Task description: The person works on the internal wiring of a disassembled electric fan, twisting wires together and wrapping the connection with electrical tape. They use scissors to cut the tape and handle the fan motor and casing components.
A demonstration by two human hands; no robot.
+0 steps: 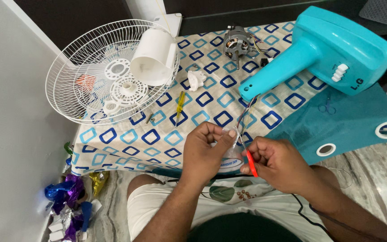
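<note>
My left hand (204,152) pinches a roll of clear adhesive tape (230,160) and thin wires (246,117) that run down from the turquoise fan stand (323,51). My right hand (279,162) grips a red-handled tool (251,164), likely small scissors, right beside the tape. Both hands meet above my lap, at the near edge of the blue-and-white patterned cloth (148,134).
A white wire fan guard (108,71) holds a white motor cover (154,57) and plastic rings. A bare fan motor (237,42), a white knob (197,79) and a yellow screwdriver (180,104) lie on the cloth. A teal curtain (350,121) lies right; foil scraps (70,197) lie left.
</note>
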